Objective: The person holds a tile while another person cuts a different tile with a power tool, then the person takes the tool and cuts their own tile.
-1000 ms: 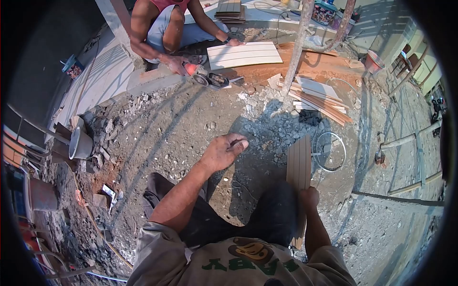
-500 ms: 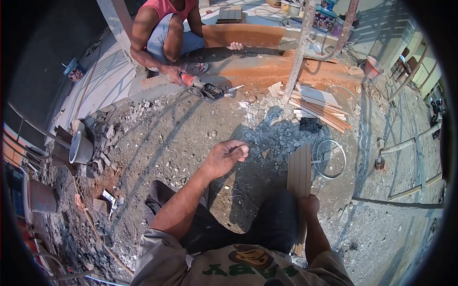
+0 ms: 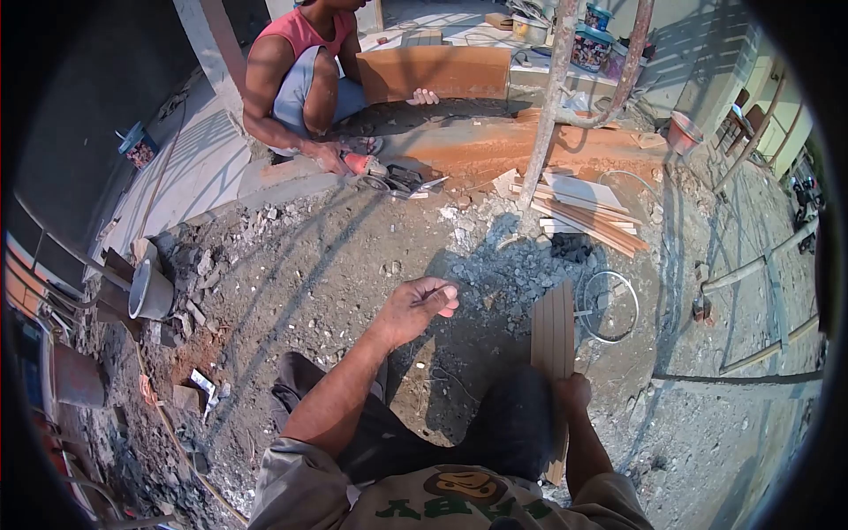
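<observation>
A grooved tile strip [image 3: 554,329] stands on edge beside the person's knee, its lower part clamped in the right hand [image 3: 572,391], fingers wrapped round it. The left hand [image 3: 415,306] hangs loosely curled over rubble, well apart, holding nothing visible.

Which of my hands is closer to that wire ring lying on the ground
Right. Your right hand grips the grooved tile strip just below and left of the wire ring; your left hand hangs farther left, across the rubble.
</observation>
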`<act>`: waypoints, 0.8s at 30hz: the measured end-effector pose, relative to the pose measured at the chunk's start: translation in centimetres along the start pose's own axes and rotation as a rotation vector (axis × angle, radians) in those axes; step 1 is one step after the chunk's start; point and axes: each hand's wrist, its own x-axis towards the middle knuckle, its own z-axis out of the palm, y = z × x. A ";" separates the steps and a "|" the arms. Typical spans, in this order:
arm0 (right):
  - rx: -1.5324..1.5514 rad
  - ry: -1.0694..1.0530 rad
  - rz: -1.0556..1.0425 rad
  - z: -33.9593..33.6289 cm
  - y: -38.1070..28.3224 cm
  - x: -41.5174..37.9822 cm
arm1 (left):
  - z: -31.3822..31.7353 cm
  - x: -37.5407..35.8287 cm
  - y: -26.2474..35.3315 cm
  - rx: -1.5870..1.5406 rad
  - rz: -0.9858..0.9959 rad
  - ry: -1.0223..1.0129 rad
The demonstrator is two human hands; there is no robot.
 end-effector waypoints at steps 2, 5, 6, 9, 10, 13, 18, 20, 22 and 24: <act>0.002 -0.002 -0.002 0.0 0.1 -0.1 | 0.1 0.0 0.0 -0.001 -0.004 -0.003; -0.016 0.006 -0.012 0.4 0.4 0.2 | 0.1 0.0 0.2 0.007 -0.008 -0.008; -0.011 0.004 -0.015 0.4 0.4 0.2 | 0.1 -0.1 0.3 0.011 -0.016 -0.006; -0.008 0.013 -0.026 0.5 0.5 0.3 | 0.1 0.0 0.2 0.009 -0.017 -0.007; -0.011 0.021 -0.033 0.6 0.6 0.3 | 0.1 0.1 0.1 0.002 -0.013 -0.009; -0.025 0.048 -0.044 0.3 0.4 0.0 | 0.2 0.2 0.0 -0.015 -0.014 -0.015; 0.009 0.005 -0.001 -0.3 0.0 -0.2 | 0.3 0.2 -0.1 0.000 -0.014 -0.018; 0.025 -0.014 0.030 -0.3 0.0 -0.2 | 0.3 0.3 -0.1 0.006 -0.020 -0.022; 0.034 -0.004 0.019 -0.3 0.1 -0.1 | 0.3 0.3 -0.2 -0.016 -0.013 -0.019; 0.027 -0.001 0.007 -0.2 0.4 0.0 | 0.4 0.5 -0.4 -0.013 -0.018 -0.020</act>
